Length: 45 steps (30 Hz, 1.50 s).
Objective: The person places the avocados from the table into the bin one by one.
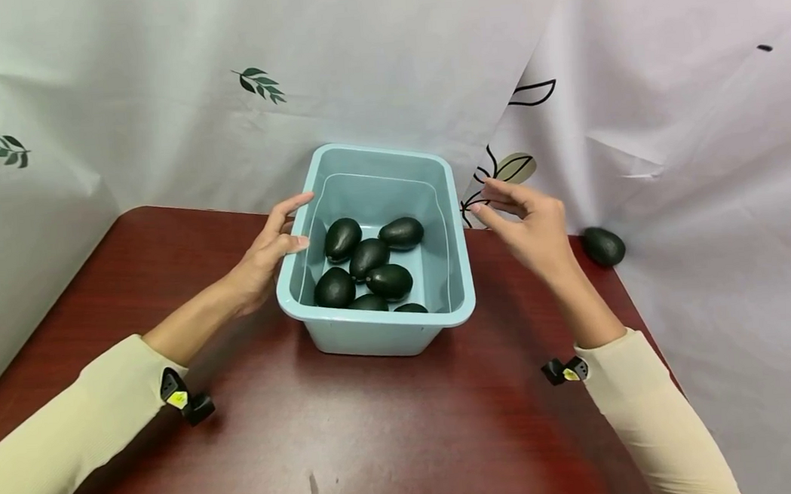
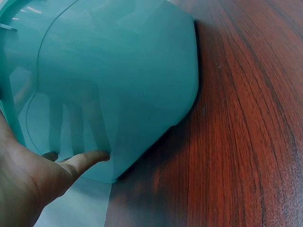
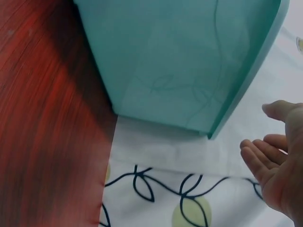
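Left hand [image 1: 269, 251] rests open against the left wall of the pale blue bin [image 1: 380, 331], thumb over its rim; right hand [image 1: 530, 227], also open, hovers just right of it, not touching. Bin stands mid-table [image 1: 394, 443], long axis near-to-far, holding dark avocados [image 1: 369, 267]; one stray avocado [image 1: 603, 246] lies far right.

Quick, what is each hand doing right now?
Left hand: open, fingers resting on the bin at its left rim.
Right hand: open, holding nothing, just off the bin's right side.
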Each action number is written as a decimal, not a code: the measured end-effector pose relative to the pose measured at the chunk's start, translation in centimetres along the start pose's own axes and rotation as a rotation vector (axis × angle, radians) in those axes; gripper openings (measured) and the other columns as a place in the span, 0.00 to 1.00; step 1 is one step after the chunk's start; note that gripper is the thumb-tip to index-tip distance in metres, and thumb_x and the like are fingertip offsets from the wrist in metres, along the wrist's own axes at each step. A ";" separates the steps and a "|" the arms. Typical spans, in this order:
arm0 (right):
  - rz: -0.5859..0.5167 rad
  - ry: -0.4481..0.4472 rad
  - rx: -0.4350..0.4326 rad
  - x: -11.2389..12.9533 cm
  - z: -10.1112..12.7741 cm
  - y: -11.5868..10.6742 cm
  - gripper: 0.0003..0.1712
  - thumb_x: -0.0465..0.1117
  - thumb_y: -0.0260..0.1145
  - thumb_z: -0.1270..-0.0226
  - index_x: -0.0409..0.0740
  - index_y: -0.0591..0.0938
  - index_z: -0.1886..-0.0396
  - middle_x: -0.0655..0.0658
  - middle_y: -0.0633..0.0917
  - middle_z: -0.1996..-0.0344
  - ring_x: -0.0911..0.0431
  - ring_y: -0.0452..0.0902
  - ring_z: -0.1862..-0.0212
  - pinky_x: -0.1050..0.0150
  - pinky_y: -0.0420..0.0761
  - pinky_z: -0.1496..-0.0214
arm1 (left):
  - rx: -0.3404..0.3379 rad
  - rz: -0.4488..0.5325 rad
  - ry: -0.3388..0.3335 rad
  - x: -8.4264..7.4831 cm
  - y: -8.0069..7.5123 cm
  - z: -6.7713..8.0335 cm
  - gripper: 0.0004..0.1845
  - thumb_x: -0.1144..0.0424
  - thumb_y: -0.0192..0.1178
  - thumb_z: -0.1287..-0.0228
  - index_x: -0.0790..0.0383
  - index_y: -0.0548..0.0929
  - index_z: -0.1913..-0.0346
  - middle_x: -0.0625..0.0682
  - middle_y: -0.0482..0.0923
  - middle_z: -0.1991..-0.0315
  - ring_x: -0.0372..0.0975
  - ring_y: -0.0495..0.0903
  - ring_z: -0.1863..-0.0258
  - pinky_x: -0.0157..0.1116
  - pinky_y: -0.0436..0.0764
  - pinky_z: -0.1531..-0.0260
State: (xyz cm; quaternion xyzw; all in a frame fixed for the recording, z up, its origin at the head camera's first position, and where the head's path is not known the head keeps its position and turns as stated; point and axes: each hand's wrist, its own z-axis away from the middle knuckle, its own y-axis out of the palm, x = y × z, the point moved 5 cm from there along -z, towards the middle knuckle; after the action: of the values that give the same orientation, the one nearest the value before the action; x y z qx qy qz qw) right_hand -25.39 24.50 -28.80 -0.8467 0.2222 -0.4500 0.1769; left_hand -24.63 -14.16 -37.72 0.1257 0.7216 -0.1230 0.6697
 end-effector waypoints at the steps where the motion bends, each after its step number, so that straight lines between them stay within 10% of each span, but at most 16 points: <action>1: 0.005 0.010 -0.004 -0.2 0.0 -0.2 0.25 0.35 0.81 0.29 0.33 0.90 0.34 0.34 0.94 0.43 0.39 0.93 0.40 0.67 0.89 0.36 | -0.001 0.000 0.000 0.0 0.0 0.0 0.41 0.60 0.48 0.24 0.34 0.58 0.11 0.65 0.53 0.17 0.59 0.65 0.24 0.44 0.83 0.39; 14: 0.078 0.147 -0.047 -3.6 0.2 -3.3 0.27 0.42 0.80 0.26 0.38 0.89 0.31 0.35 0.93 0.38 0.44 0.92 0.36 0.65 0.87 0.32 | -0.001 -0.007 0.007 -0.1 -0.2 0.0 0.41 0.60 0.48 0.24 0.34 0.58 0.11 0.65 0.54 0.18 0.58 0.65 0.25 0.45 0.82 0.39; 22: 0.082 0.225 -0.107 -6.1 0.3 -4.6 0.26 0.43 0.81 0.28 0.39 0.91 0.34 0.32 0.93 0.41 0.79 0.86 0.52 0.77 0.85 0.40 | 0.007 -0.017 0.013 -0.3 -0.2 -0.1 0.41 0.59 0.47 0.23 0.35 0.56 0.10 0.65 0.53 0.17 0.59 0.64 0.24 0.45 0.83 0.38; 45: 0.305 0.464 -0.100 -13.9 1.2 -9.1 0.34 0.57 0.78 0.25 0.43 0.88 0.28 0.35 0.92 0.37 0.88 0.77 0.60 0.85 0.77 0.54 | 0.017 -0.005 -0.004 -0.1 0.0 0.0 0.42 0.59 0.48 0.24 0.34 0.55 0.10 0.65 0.51 0.15 0.60 0.65 0.24 0.48 0.81 0.37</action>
State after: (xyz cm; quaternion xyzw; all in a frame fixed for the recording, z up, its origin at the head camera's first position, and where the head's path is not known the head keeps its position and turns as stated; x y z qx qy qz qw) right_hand -29.27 39.66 -34.38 -0.6854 0.4032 -0.5887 0.1450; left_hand -24.65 -14.20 -37.65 0.1295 0.7196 -0.1310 0.6695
